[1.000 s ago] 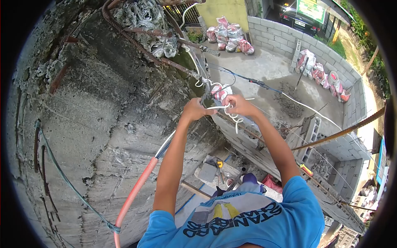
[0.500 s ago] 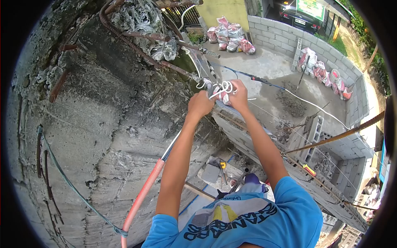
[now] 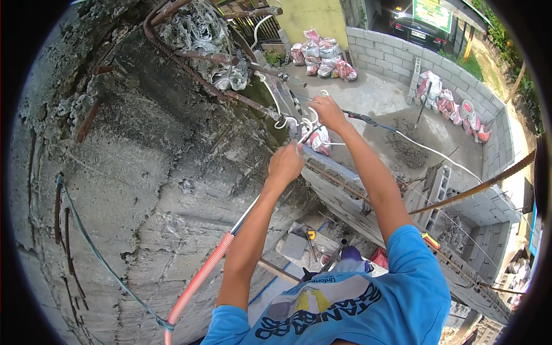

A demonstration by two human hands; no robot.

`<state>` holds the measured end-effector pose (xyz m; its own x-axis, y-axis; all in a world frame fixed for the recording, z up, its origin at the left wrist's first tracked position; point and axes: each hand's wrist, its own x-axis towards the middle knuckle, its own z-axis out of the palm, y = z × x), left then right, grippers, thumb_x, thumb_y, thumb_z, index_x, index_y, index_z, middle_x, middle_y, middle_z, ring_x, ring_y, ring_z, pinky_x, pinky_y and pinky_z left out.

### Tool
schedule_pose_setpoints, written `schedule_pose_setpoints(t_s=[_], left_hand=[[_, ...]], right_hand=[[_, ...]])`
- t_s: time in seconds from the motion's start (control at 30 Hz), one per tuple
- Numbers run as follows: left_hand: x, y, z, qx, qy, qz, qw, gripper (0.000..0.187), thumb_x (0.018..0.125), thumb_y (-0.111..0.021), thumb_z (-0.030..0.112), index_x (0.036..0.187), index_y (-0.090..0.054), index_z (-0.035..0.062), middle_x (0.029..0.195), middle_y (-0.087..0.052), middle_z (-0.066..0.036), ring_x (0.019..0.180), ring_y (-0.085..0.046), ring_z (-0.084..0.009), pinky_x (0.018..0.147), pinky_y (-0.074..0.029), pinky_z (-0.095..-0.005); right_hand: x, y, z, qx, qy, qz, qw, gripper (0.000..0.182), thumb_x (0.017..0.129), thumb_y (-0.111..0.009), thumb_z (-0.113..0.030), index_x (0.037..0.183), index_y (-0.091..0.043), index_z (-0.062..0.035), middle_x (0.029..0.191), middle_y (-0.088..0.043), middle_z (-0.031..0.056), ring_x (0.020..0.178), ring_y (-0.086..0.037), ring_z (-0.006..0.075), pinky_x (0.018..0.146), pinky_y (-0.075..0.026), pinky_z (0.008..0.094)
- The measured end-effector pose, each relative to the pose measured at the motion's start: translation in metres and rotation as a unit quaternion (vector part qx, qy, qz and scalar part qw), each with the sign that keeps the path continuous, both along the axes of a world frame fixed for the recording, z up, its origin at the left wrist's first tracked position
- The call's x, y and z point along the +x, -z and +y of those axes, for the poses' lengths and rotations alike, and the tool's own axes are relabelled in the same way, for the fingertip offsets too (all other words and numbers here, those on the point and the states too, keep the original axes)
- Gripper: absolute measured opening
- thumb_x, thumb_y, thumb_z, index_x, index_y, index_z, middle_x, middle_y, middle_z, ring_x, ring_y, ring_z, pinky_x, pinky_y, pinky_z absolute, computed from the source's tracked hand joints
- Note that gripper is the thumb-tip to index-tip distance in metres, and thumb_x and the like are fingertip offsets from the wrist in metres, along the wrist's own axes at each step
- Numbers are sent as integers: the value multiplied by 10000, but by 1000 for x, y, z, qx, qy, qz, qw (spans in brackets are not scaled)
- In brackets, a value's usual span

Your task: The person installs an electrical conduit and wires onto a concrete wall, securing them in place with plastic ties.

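My left hand (image 3: 286, 163) is closed around electrical wires, with a dark length and a white one coming out past the thumb. Below the wrist, white and blue-dark wires (image 3: 242, 217) run into an orange corrugated conduit (image 3: 198, 279). Up and to the right, my right hand (image 3: 329, 112) has its fingers closed on the loose, curled white wire (image 3: 311, 122). A rusty rebar (image 3: 250, 103) ends just left of the wire curls. What lies inside each fist is hidden.
A rough concrete wall (image 3: 144, 190) fills the left, with a green rope (image 3: 109, 267) tied to the conduit. Filled sacks (image 3: 325, 54) stand below by a block wall (image 3: 385, 49). A long rusty bar (image 3: 477, 187) crosses at right. Tools (image 3: 311, 236) lie on a board underneath.
My right hand has moved up, away from my left, drawing the white curls more open. My left hand has dropped slightly down and to the right.
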<state>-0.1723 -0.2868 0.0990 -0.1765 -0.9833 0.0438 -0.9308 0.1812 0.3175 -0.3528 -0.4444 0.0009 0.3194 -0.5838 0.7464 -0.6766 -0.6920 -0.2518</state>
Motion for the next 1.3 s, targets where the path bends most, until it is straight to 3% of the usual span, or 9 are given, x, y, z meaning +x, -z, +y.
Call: schedule_pose_setpoints(t_s=[0.13,0.3,0.4,0.5,0.7,0.8,0.9,1.2,1.3], left_hand=[[4,-4,1,-4,2,-12,1000,323,961,-389,260,985,-572,-5,860,-633,-256,849,-586,-463,754,-437,-548],[8,-10,-1,8,-21,-5,1000,309,941,-413,254,972,-587,0,885,-635,-248,880,-589,-444,778,-437,-538],[9,-11,-5,17,-42,2,999,296,915,-450,251,940,-600,-3,895,-639,-249,890,-596,-435,792,-446,-521],[3,-16,-11,0,-42,4,999,283,864,-501,229,929,-623,-17,911,-648,-253,893,-612,-428,796,-468,-502],[-11,-28,-18,-7,-32,7,999,276,802,-527,200,932,-633,-19,928,-648,-259,906,-612,-430,817,-471,-493],[-8,-29,-16,15,-34,-6,999,286,836,-508,215,969,-621,-12,942,-644,-256,922,-604,-430,824,-461,-498],[-1,-25,-7,63,-37,-23,997,322,889,-475,243,1080,-585,7,982,-635,-250,963,-584,-430,844,-440,-506],[14,-9,-1,56,-51,-17,997,427,857,-504,241,1209,-544,3,1025,-632,-260,996,-587,-425,878,-447,-490],[11,-11,-1,44,-48,-13,998,420,847,-516,237,1197,-551,7,1002,-639,-260,973,-601,-419,861,-456,-487]], right_hand=[[22,-2,2,110,-33,1,993,334,695,-668,-30,1024,-632,-69,978,-576,99,954,-564,296,870,-422,414],[11,-13,31,136,-38,-101,985,670,655,-651,-7,1293,-455,-68,1273,-492,163,1200,-442,344,1032,-340,425],[-4,-20,69,122,40,-241,962,582,676,-638,-12,1241,-503,-37,1273,-494,178,1221,-428,341,1009,-366,419],[-4,35,72,335,81,-387,855,420,703,-636,-51,1119,-592,-10,1158,-566,194,1143,-502,340,955,-416,430],[30,103,71,120,201,-103,967,246,709,-648,-137,895,-657,22,902,-652,207,827,-634,366,783,-504,450],[50,75,94,263,179,-81,944,194,700,-641,-137,836,-671,-2,850,-660,192,784,-635,371,736,-510,445],[61,55,114,403,8,-64,913,146,691,-633,-136,788,-686,-41,781,-655,185,753,-634,359,713,-503,440],[53,51,129,386,-136,-62,910,177,787,-603,-188,846,-700,-52,798,-684,135,688,-634,307,677,-507,395],[62,58,133,572,-217,-419,671,330,874,-595,-325,1023,-662,-38,984,-678,98,833,-635,234,772,-501,368]])
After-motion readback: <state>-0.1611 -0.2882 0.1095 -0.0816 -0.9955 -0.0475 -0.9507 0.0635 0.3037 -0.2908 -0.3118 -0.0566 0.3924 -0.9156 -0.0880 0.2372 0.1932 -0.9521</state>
